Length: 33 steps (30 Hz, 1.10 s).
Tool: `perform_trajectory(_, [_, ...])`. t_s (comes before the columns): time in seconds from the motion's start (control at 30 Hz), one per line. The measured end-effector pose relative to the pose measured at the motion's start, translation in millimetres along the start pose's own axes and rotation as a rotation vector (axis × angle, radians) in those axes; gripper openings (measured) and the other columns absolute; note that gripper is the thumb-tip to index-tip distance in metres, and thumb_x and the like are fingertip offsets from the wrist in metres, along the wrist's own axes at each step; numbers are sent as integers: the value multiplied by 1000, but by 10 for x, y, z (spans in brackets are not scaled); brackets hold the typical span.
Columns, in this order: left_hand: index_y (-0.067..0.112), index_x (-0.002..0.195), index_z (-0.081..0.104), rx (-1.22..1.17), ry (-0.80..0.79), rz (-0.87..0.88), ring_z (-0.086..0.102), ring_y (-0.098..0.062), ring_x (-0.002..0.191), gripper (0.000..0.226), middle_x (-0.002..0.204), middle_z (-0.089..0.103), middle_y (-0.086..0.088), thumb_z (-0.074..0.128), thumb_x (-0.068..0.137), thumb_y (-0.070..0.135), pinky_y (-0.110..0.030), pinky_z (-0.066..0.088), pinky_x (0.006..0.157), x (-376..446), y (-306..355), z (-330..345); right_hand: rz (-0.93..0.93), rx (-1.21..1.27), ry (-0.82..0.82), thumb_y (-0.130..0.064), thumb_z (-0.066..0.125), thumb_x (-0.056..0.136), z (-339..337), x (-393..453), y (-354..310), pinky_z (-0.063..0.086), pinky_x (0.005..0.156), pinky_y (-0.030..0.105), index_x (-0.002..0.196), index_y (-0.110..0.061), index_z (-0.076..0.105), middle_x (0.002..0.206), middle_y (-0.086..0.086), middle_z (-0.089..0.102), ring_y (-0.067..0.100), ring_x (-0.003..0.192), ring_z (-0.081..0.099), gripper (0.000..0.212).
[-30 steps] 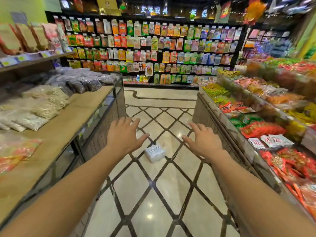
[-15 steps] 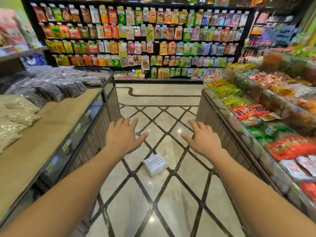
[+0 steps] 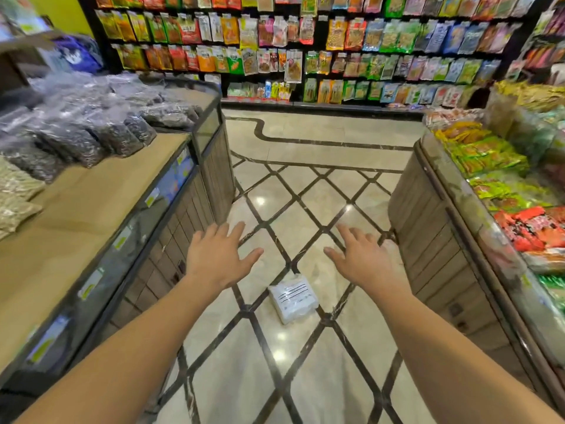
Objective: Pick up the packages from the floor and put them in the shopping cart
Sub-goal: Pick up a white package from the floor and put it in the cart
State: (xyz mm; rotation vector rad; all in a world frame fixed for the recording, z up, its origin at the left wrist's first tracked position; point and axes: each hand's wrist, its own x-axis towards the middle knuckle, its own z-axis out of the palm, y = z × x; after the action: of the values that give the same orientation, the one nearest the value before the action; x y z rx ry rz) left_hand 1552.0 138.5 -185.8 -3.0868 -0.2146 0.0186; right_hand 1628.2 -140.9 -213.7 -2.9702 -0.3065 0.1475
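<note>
White package [image 3: 293, 298], lower centre floor [image 3: 305, 215]: looks light, soft, slippery; I'd pinch opposite edges. Both hands' fingers [image 3: 235, 232] spread wide, empty.

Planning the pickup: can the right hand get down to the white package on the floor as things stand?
Probably yes: the right hand is open and empty, the white package lies alone on bare floor, and nothing stands between them.

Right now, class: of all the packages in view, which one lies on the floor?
The white package, flat on the tiles below both open hands; every other package sits on counters or hangs on shelves.
</note>
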Motion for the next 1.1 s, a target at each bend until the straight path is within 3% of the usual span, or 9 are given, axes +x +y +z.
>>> perform_trajectory(0.2, [28, 165, 26, -63, -134, -22, 36, -28, 151, 84, 164, 43, -3, 25, 98, 78, -47, 31, 120, 888, -90, 642, 11, -34, -118, -69, 34, 102, 504, 973, -107, 40, 115, 55, 165, -31, 18, 168, 6, 34, 34, 152, 33, 75])
perform_trajectory(0.43, [28, 165, 26, -136, -266, 16, 34, -28, 153, 83, 165, 42, -4, 26, 98, 77, -49, 24, 125, 2018, -221, 1496, 49, -30, -218, -69, 35, 102, 1066, 2099, -355, 41, 113, 54, 165, -31, 17, 167, 5, 34, 34, 150, 35, 75])
perform_trajectory(0.6, [29, 165, 26, -154, -373, 1, 41, -27, 148, 83, 160, 47, -2, 27, 97, 78, -44, 32, 115, 2573, -331, 2217, 35, -19, -289, -68, 33, 103, 1722, 2780, -411, 43, 109, 51, 165, -29, 18, 165, 5, 36, 34, 148, 37, 75])
perform_trajectory(0.8, [31, 163, 29, -191, -512, -48, 46, -26, 144, 80, 157, 51, -1, 29, 97, 77, -43, 39, 111, 2811, -255, 3399, 70, 11, -431, -67, 37, 102, 2968, 3095, -182, 44, 108, 49, 165, -30, 18, 163, 3, 37, 33, 144, 39, 76])
perform_trajectory(0.9, [34, 157, 36, -217, -518, -86, 56, -26, 134, 75, 146, 61, 0, 31, 95, 77, -43, 44, 104, 2850, -92, 4161, 98, 62, -455, -67, 38, 102, 3786, 3191, 69, 44, 109, 48, 165, -32, 18, 163, 1, 35, 32, 144, 39, 75])
perform_trajectory(1.0, [36, 159, 34, -253, -525, -131, 60, -26, 130, 77, 144, 64, 1, 34, 95, 78, -44, 49, 101, 2833, 150, 5026, 145, 166, -425, -64, 41, 103, 4660, 3267, 340, 43, 111, 47, 165, -30, 20, 166, 0, 33, 31, 145, 39, 74])
perform_trajectory(1.1, [31, 164, 30, -266, -545, -148, 52, -24, 143, 85, 158, 53, 0, 32, 94, 80, -43, 44, 111, 2750, 423, 5920, 185, 274, -322, -61, 45, 103, 5507, 3328, 616, 41, 113, 47, 164, -28, 26, 167, 1, 35, 30, 146, 40, 73])
